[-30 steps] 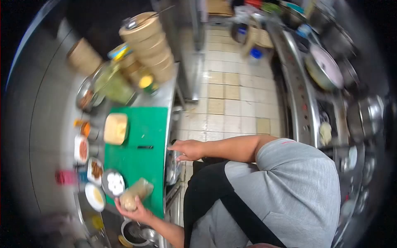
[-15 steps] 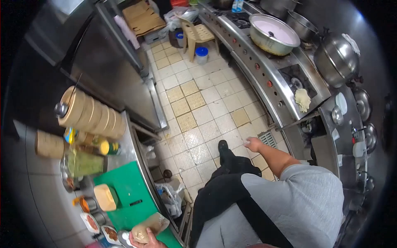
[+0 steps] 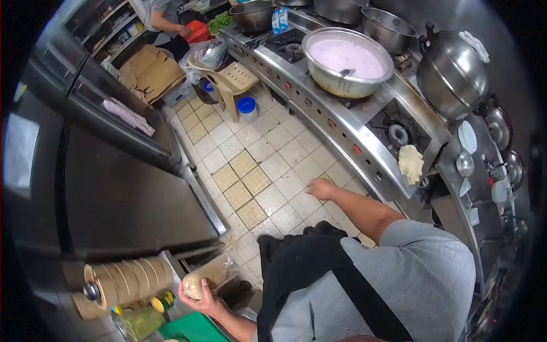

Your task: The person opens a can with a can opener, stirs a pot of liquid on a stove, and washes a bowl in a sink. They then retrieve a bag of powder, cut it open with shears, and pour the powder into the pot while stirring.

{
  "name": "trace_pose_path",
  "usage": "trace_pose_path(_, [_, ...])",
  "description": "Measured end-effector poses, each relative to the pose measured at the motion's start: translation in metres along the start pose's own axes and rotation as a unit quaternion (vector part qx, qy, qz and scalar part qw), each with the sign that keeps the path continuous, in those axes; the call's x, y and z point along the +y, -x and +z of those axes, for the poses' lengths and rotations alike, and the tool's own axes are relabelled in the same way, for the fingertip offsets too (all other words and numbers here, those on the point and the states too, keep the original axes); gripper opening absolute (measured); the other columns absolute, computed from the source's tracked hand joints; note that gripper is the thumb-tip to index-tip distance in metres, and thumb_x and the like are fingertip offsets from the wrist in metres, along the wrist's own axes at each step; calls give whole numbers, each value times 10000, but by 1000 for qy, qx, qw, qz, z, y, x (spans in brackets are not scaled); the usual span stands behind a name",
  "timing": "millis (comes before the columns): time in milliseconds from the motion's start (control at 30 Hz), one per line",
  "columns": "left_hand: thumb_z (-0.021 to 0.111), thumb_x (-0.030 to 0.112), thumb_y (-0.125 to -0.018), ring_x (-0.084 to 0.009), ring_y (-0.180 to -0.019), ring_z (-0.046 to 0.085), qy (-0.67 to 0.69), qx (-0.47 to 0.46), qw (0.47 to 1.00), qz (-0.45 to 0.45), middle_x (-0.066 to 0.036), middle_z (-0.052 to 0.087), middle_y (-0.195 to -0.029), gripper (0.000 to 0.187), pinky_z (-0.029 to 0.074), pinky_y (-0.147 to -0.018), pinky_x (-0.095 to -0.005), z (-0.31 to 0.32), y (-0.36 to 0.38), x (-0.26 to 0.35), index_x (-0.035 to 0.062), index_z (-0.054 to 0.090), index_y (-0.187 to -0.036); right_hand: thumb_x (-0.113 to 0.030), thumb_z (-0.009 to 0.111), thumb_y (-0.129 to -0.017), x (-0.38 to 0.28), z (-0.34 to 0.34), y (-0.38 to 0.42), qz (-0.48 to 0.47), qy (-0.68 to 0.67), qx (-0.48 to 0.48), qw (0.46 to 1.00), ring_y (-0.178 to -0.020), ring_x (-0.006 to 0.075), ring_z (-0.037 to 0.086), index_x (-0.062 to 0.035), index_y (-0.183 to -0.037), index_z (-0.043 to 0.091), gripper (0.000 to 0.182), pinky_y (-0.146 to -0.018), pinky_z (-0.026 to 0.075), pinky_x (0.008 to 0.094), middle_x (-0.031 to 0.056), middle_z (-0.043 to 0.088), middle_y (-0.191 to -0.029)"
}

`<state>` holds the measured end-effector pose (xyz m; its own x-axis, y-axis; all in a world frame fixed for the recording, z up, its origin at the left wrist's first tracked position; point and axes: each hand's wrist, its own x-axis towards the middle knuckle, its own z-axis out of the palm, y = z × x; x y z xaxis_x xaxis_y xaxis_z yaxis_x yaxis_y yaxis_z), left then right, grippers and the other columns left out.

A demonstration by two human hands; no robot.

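My left hand (image 3: 200, 296) is wrapped around a clear plastic bag with beige contents (image 3: 195, 285). The loose upper part of the bag sticks out to the right. This hand is in front of the counter's edge, near the stack of round steamer baskets (image 3: 132, 280). My right hand (image 3: 321, 189) hangs over the tiled floor, out from the stove front. Its fingers curl downward and look loosely closed, with nothing visible in them. A green cutting board (image 3: 191, 329) shows partly beside my left forearm.
On the right, a stove (image 3: 319, 114) carries a large pot of pale pink liquid (image 3: 347, 60) and a crumpled cloth (image 3: 410, 164). A plastic chair (image 3: 233, 80) and blue-lidded bucket (image 3: 247, 109) stand ahead. Steel refrigerators (image 3: 125, 194) line the left. A co-worker (image 3: 165, 25) stands at the back.
My left hand has lifted the bag off the cutting board area and carried it forward. My view has shifted forward along the aisle, and a co-worker has come into sight.
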<state>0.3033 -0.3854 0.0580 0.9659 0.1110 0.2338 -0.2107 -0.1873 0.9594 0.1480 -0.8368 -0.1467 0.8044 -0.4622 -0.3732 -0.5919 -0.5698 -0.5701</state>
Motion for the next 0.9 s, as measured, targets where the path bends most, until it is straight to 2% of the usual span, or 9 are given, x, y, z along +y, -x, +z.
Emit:
trace_pose_path(200, [771, 7, -716, -223, -1064, 510, -51, -75, 995, 37, -96, 516, -1173, 591, 431, -966, -358, 94, -103, -49, 11, 493, -1237, -403, 619, -869, -95, -42, -135, -30, -58, 22, 998, -1066, 358, 610, -49, -1114, 659, 432, -931, 477, 406, 199, 653, -1118])
trace_pose_path(267, [807, 49, -709, -226, -1069, 512, -23, -97, 995, 20, -100, 519, -1179, 598, 424, -971, -357, 133, -144, -55, 3, 503, -1221, -394, 620, -870, -108, -63, -158, 9, -75, 29, 997, -1059, 357, 613, -48, -1105, 661, 421, -922, 481, 407, 200, 656, -1107])
trace_pose_path(367, [817, 66, -709, -224, -1073, 513, -45, -156, 986, 34, -108, 523, -1177, 600, 419, -971, -352, 195, -215, -54, 6, 507, -1219, -382, 628, -868, -103, -91, -197, 34, -60, 59, 996, -1014, 354, 627, -56, -1072, 672, 388, -884, 492, 414, 198, 664, -1071])
trace_pose_path(400, [816, 72, -715, -221, -1072, 517, -66, -173, 980, 66, -116, 529, -1179, 597, 424, -960, -348, 216, -238, -54, 11, 506, -1223, -385, 634, -863, -98, -101, -207, 45, -73, 87, 993, -990, 354, 633, -62, -1058, 678, 380, -866, 495, 416, 197, 667, -1054])
trace_pose_path(500, [812, 63, -718, -220, -1064, 521, -46, -222, 971, 80, -119, 531, -1181, 597, 432, -951, -345, 285, -298, -36, 13, 503, -1227, -391, 655, -851, -79, -118, -228, 84, -116, 153, 978, -918, 346, 650, -75, -1018, 690, 359, -815, 508, 421, 184, 683, -985])
trace_pose_path(667, [796, 42, -730, -219, -1062, 517, 5, -263, 959, 109, -106, 535, -1180, 573, 426, -958, -346, 399, -374, -31, 12, 504, -1223, -362, 662, -851, -65, -170, -277, 222, -276, 194, 915, -850, 309, 667, -59, -994, 688, 336, -767, 518, 402, 161, 693, -894])
trace_pose_path(767, [789, 29, -741, -212, -1053, 523, 19, -265, 959, 100, -111, 533, -1178, 575, 443, -939, -331, 463, -401, -34, 13, 492, -1233, -352, 660, -852, -66, -211, -337, 182, -244, 232, 924, -836, 302, 669, -52, -996, 680, 333, -760, 518, 397, 163, 689, -877])
trace_pose_path(800, [785, 19, -750, -206, -1037, 534, 30, -269, 958, 95, -115, 529, -1179, 579, 457, -920, -320, 483, -407, -34, 15, 478, -1241, -348, 657, -853, -65, -222, -366, 186, -281, 233, 912, -860, 315, 662, -49, -1014, 671, 340, -779, 513, 404, 175, 686, -896])
trace_pose_path(900, [800, -3, -711, -196, -1036, 535, 61, -261, 961, 72, -106, 528, -1158, 606, 447, -931, -329, 533, -425, -33, 9, 480, -1225, -340, 646, -861, -71, -275, -463, 127, -217, 272, 929, -938, 338, 643, -72, -1025, 666, 315, -828, 501, 418, 185, 675, -989])
